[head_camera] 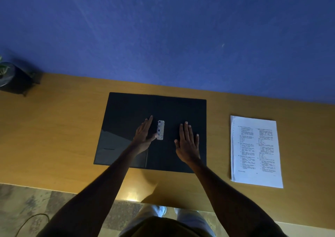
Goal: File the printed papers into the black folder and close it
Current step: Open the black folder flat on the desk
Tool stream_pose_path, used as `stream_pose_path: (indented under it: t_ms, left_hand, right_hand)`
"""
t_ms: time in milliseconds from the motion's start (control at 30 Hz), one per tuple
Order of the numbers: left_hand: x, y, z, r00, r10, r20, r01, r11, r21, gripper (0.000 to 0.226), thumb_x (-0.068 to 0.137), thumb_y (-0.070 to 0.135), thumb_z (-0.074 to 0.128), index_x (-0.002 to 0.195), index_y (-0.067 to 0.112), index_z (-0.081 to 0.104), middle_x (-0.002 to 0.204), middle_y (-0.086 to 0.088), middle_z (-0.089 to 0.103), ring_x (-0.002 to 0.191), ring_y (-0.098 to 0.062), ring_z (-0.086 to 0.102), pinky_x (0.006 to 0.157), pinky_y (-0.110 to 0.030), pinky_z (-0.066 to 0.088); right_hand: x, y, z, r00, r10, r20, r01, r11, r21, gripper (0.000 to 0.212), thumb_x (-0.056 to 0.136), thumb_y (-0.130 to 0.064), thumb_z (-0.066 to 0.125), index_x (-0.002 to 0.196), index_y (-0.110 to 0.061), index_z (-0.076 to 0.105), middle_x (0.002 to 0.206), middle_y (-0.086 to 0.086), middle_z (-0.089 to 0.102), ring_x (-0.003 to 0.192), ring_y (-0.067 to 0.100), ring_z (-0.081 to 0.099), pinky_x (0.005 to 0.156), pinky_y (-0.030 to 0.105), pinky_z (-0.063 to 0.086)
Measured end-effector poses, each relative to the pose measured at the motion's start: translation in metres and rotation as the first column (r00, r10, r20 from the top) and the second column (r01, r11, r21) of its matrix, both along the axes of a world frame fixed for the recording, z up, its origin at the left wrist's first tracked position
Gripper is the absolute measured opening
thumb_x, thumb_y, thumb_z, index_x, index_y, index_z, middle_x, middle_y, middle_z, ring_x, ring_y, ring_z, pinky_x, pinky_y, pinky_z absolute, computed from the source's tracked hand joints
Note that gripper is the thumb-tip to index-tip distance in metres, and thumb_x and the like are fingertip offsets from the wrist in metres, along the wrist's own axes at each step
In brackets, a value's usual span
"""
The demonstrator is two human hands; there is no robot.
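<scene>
The black folder [125,113] lies open and flat in the middle of the wooden table. A silver metal clip [160,129] sits on its spine. My left hand [145,135] rests on the left half, fingers spread, its thumb touching the lower part of the clip. My right hand [187,142] lies palm down on the right half, fingers apart, holding nothing. The stack of printed papers [255,151] lies on the table to the right of the folder, a short gap away from it.
The table [54,128] stands against a blue wall [163,37]. A dark pot with a plant [12,79] sits at the table's far left. The near table edge runs just below the folder, with floor and a cable [30,220] beyond.
</scene>
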State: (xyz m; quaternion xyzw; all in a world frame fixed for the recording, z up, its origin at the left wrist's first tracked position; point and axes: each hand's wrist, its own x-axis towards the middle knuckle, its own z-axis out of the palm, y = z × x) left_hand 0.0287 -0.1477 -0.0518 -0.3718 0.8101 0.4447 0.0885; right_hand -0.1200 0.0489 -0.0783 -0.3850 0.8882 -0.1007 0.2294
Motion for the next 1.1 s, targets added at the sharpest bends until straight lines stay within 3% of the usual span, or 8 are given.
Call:
stream_pose_path:
  t_ms: [133, 200, 367, 467, 600, 733, 1000, 1100]
  left_hand:
    - [-0.008, -0.003, 0.013, 0.948, 0.016, -0.318, 0.004, 0.998, 0.062, 0.031, 0.109, 0.024, 0.061, 0.139, 0.028, 0.064, 0.148, 0.004, 0.061, 0.137, 0.001, 0.055, 0.11, -0.045, 0.048]
    - [-0.016, -0.002, 0.016, 0.94, 0.058, -0.337, -0.04, 0.997, 0.059, 0.018, 0.107, 0.014, 0.06, 0.113, 0.022, 0.075, 0.125, 0.006, 0.073, 0.117, -0.003, 0.067, 0.096, -0.043, 0.056]
    - [-0.034, -0.004, 0.025, 0.972, 0.064, -0.227, -0.049, 0.996, 0.073, 0.01, 0.106, 0.027, 0.065, 0.103, 0.027, 0.075, 0.102, 0.017, 0.076, 0.095, 0.013, 0.069, 0.081, -0.025, 0.052]
    - [-0.032, -0.004, 0.024, 0.984, 0.023, -0.179, -0.028, 0.999, -0.027, 0.015, 0.092, 0.034, 0.08, 0.106, 0.03, 0.075, 0.112, 0.013, 0.071, 0.098, 0.003, 0.069, 0.078, -0.022, 0.052]
    - [-0.021, -0.005, 0.018, 0.994, -0.051, -0.096, 0.042, 0.995, -0.087, 0.028, 0.088, 0.018, 0.083, 0.108, 0.035, 0.073, 0.122, 0.006, 0.07, 0.108, -0.009, 0.074, 0.09, -0.033, 0.063]
    - [-0.024, -0.007, 0.026, 0.992, -0.068, -0.104, 0.049, 0.983, -0.175, 0.015, 0.097, 0.013, 0.075, 0.105, 0.026, 0.077, 0.111, 0.01, 0.078, 0.098, 0.0, 0.074, 0.08, -0.014, 0.054]
    - [-0.056, -0.013, 0.04, 0.986, -0.012, -0.167, -0.042, 0.947, -0.319, 0.02, 0.099, 0.018, 0.07, 0.116, 0.027, 0.076, 0.107, 0.007, 0.079, 0.096, -0.011, 0.075, 0.081, -0.028, 0.053]
    - [-0.065, -0.015, 0.043, 0.979, 0.022, -0.203, -0.09, 0.94, -0.33, 0.015, 0.098, 0.013, 0.066, 0.103, 0.028, 0.066, 0.088, 0.01, 0.076, 0.08, -0.011, 0.075, 0.073, -0.039, 0.061]
  right_hand:
    - [-0.001, -0.001, 0.0, 1.0, 0.006, 0.009, -0.006, 1.0, 0.012, 0.077, 0.11, -0.043, 0.037, 0.17, -0.019, -0.005, 0.179, 0.003, -0.013, 0.166, 0.023, -0.007, 0.131, 0.06, 0.007]
    - [-0.003, -0.001, 0.0, 1.0, 0.012, 0.017, -0.013, 1.0, 0.02, 0.078, 0.11, -0.043, 0.037, 0.17, -0.02, -0.006, 0.179, 0.003, -0.014, 0.166, 0.023, -0.008, 0.131, 0.06, 0.007]
    - [-0.008, 0.001, 0.002, 0.999, 0.024, 0.049, -0.026, 0.999, 0.022, 0.077, 0.11, -0.041, 0.038, 0.17, -0.021, -0.006, 0.179, 0.001, -0.015, 0.166, 0.022, -0.009, 0.132, 0.059, 0.007]
    - [-0.007, 0.002, 0.002, 0.998, 0.025, 0.059, -0.026, 1.0, 0.015, 0.077, 0.11, -0.041, 0.039, 0.17, -0.021, -0.006, 0.178, 0.001, -0.016, 0.166, 0.021, -0.011, 0.131, 0.058, 0.006]
    - [-0.006, 0.003, 0.003, 0.998, 0.019, 0.063, -0.02, 1.0, 0.014, 0.077, 0.111, -0.042, 0.038, 0.17, -0.022, -0.008, 0.178, 0.001, -0.017, 0.165, 0.021, -0.013, 0.132, 0.058, 0.004]
    - [-0.007, 0.004, 0.003, 0.997, 0.024, 0.073, -0.025, 1.0, 0.011, 0.078, 0.111, -0.041, 0.038, 0.17, -0.021, -0.007, 0.178, 0.001, -0.017, 0.165, 0.021, -0.013, 0.132, 0.059, 0.004]
    - [-0.011, 0.006, 0.004, 0.994, 0.032, 0.1, -0.033, 0.999, 0.006, 0.077, 0.111, -0.042, 0.038, 0.17, -0.023, -0.006, 0.178, -0.001, -0.018, 0.165, 0.019, -0.014, 0.132, 0.057, 0.004]
    - [-0.013, 0.004, 0.005, 0.992, 0.034, 0.121, -0.035, 0.999, 0.003, 0.076, 0.111, -0.042, 0.038, 0.17, -0.023, -0.007, 0.178, -0.002, -0.019, 0.165, 0.019, -0.014, 0.132, 0.057, 0.004]
